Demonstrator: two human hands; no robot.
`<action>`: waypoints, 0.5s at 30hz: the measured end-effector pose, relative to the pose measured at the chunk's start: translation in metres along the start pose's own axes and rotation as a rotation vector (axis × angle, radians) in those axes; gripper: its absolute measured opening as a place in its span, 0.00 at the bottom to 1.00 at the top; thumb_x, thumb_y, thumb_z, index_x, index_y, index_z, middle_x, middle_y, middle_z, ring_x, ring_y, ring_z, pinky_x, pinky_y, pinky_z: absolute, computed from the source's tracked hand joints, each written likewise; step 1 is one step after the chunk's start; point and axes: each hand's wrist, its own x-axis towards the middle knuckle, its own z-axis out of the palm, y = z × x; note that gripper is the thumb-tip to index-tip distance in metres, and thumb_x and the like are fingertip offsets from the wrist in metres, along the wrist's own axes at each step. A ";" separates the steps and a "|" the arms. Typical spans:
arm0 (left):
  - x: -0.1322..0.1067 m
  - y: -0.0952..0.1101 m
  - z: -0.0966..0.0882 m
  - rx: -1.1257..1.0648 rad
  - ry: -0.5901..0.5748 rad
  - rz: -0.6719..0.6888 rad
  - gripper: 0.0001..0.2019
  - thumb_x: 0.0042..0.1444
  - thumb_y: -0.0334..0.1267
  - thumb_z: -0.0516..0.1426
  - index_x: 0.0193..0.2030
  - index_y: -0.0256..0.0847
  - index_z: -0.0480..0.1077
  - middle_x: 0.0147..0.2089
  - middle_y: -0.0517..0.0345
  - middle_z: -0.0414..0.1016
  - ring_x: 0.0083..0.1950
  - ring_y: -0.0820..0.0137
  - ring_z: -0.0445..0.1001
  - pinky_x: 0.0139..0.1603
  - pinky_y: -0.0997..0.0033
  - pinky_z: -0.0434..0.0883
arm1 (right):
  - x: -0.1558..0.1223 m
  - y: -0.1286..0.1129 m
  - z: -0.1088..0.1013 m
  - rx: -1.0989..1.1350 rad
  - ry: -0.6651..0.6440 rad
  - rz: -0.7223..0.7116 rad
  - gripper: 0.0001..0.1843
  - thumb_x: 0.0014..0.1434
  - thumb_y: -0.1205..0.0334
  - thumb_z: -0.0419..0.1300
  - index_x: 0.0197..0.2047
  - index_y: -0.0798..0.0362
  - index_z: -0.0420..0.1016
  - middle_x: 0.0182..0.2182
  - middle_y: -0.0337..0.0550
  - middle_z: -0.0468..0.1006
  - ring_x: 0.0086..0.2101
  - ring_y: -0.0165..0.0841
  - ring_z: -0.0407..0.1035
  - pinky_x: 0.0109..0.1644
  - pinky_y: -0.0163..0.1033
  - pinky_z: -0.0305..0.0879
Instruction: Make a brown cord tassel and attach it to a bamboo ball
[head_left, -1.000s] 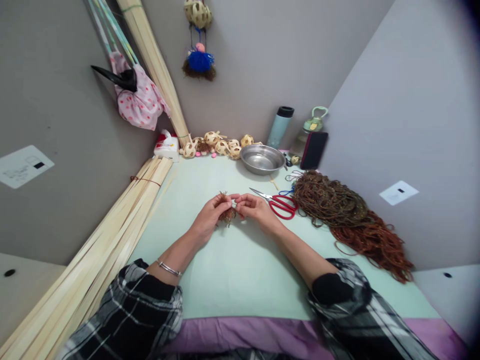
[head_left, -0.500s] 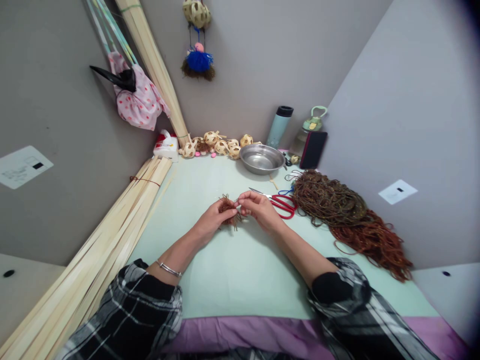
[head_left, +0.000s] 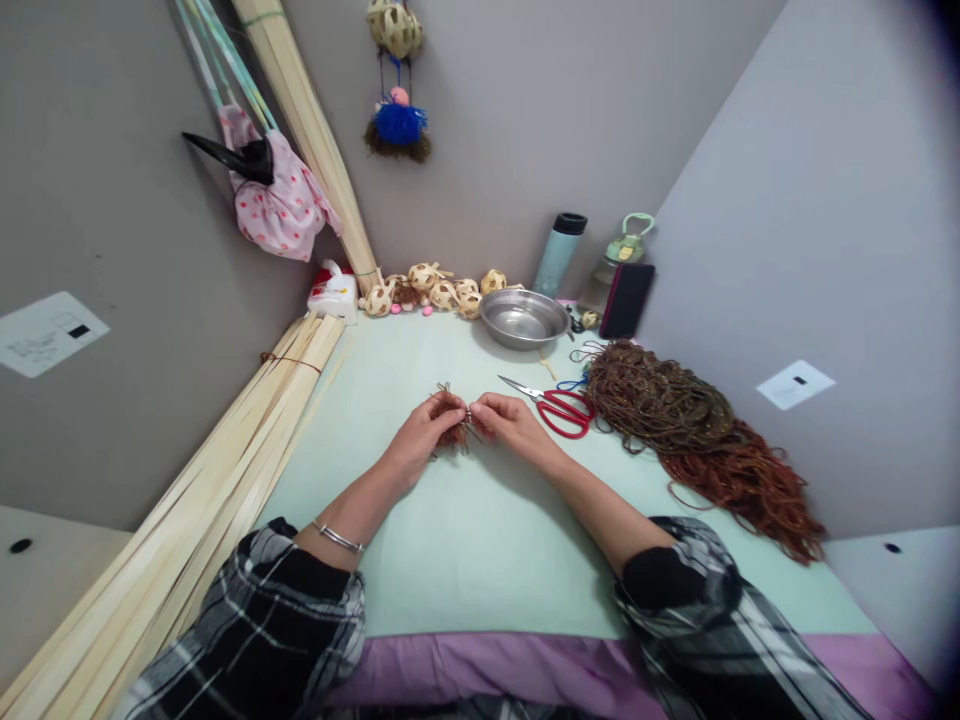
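Both the left hand (head_left: 420, 437) and right hand (head_left: 508, 421) pinch a small reddish-brown frayed cord tuft (head_left: 453, 424), seemingly light, soft and best gripped at its bound middle.

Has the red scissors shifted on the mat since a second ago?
No. The red scissors lie as before, between the steel bowl and the right hand.

Colours on the mint-green desk (head_left: 465, 520)

Brown tuft (head_left: 452, 425); red-handled scissors (head_left: 556, 407); cord pile (head_left: 697, 430) olive-brown, rust-orange toward right edge. Silver bowl (head_left: 524, 318), teal flask (head_left: 559, 253) with black cap, black phone (head_left: 628, 300), tan balls (head_left: 435, 285) at far edge. Pale straw strips (head_left: 202, 500) along left edge. Sleeves (head_left: 255, 620) black-white plaid. Pink dotted cloth (head_left: 274, 200), blue pompom (head_left: 399, 122) on grey wall.
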 end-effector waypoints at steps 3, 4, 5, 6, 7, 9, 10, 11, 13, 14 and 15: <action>-0.001 0.001 0.001 0.027 0.012 0.004 0.14 0.50 0.43 0.65 0.36 0.38 0.69 0.31 0.62 0.68 0.30 0.77 0.66 0.32 0.77 0.65 | -0.001 -0.002 0.000 -0.041 0.016 -0.014 0.18 0.63 0.50 0.57 0.28 0.55 0.68 0.20 0.34 0.64 0.24 0.27 0.58 0.31 0.35 0.54; -0.001 0.002 0.001 0.039 0.016 0.004 0.14 0.50 0.44 0.65 0.36 0.38 0.69 0.30 0.62 0.67 0.30 0.77 0.66 0.32 0.77 0.64 | -0.001 -0.003 0.000 -0.045 0.023 -0.018 0.17 0.63 0.51 0.56 0.28 0.55 0.68 0.21 0.34 0.64 0.25 0.27 0.58 0.32 0.35 0.54; -0.001 0.002 0.001 0.049 0.021 0.006 0.14 0.50 0.45 0.65 0.35 0.37 0.69 0.30 0.62 0.67 0.30 0.77 0.65 0.32 0.76 0.63 | -0.001 -0.003 0.000 -0.050 0.025 -0.021 0.16 0.63 0.52 0.57 0.29 0.55 0.68 0.22 0.34 0.65 0.25 0.28 0.58 0.32 0.35 0.54; -0.001 0.002 0.001 0.055 0.025 0.009 0.15 0.50 0.45 0.65 0.35 0.37 0.69 0.30 0.62 0.67 0.30 0.77 0.65 0.32 0.76 0.63 | -0.002 -0.003 0.000 -0.056 0.022 -0.023 0.15 0.63 0.52 0.56 0.30 0.55 0.69 0.22 0.35 0.65 0.26 0.28 0.59 0.33 0.35 0.55; -0.001 0.002 0.000 0.059 0.025 0.014 0.15 0.49 0.45 0.66 0.35 0.37 0.68 0.29 0.62 0.67 0.30 0.77 0.65 0.32 0.76 0.63 | -0.002 -0.003 0.000 -0.060 0.018 -0.026 0.15 0.63 0.53 0.56 0.30 0.55 0.69 0.22 0.35 0.65 0.26 0.28 0.59 0.33 0.35 0.55; 0.000 0.001 -0.001 0.063 0.010 0.024 0.15 0.49 0.45 0.66 0.33 0.37 0.67 0.28 0.63 0.66 0.29 0.77 0.65 0.32 0.76 0.63 | -0.002 -0.003 0.001 -0.057 0.013 -0.034 0.14 0.63 0.53 0.57 0.31 0.54 0.69 0.22 0.34 0.65 0.26 0.28 0.59 0.33 0.35 0.55; 0.000 0.000 -0.001 0.065 -0.002 0.028 0.15 0.49 0.44 0.66 0.33 0.37 0.67 0.28 0.63 0.66 0.29 0.77 0.66 0.32 0.76 0.63 | -0.002 -0.003 0.001 -0.052 0.015 -0.039 0.14 0.63 0.52 0.57 0.32 0.54 0.69 0.22 0.34 0.65 0.26 0.28 0.59 0.32 0.35 0.55; 0.001 0.000 -0.002 0.067 -0.014 0.030 0.15 0.48 0.44 0.66 0.33 0.38 0.66 0.28 0.63 0.66 0.29 0.76 0.66 0.32 0.75 0.63 | -0.002 -0.003 0.001 -0.045 0.019 -0.044 0.14 0.62 0.52 0.57 0.32 0.54 0.69 0.22 0.34 0.65 0.26 0.28 0.59 0.32 0.35 0.55; 0.001 -0.001 -0.003 0.066 -0.027 0.032 0.15 0.48 0.43 0.66 0.34 0.38 0.67 0.29 0.63 0.67 0.29 0.76 0.66 0.32 0.75 0.64 | -0.002 -0.003 0.001 -0.042 0.032 -0.054 0.14 0.62 0.51 0.58 0.33 0.54 0.69 0.23 0.35 0.66 0.26 0.28 0.60 0.33 0.35 0.56; 0.001 -0.002 -0.003 0.065 -0.024 0.036 0.15 0.48 0.42 0.66 0.35 0.38 0.67 0.30 0.62 0.68 0.30 0.76 0.67 0.32 0.75 0.64 | -0.002 -0.003 0.000 -0.050 0.038 -0.061 0.15 0.63 0.51 0.57 0.33 0.54 0.69 0.24 0.35 0.66 0.26 0.28 0.60 0.33 0.35 0.57; 0.002 -0.002 -0.003 0.067 -0.018 0.041 0.14 0.48 0.42 0.66 0.36 0.39 0.67 0.31 0.62 0.68 0.30 0.76 0.67 0.32 0.75 0.64 | -0.002 -0.003 -0.001 -0.062 0.045 -0.066 0.16 0.64 0.50 0.56 0.33 0.54 0.69 0.24 0.36 0.67 0.27 0.29 0.61 0.34 0.36 0.57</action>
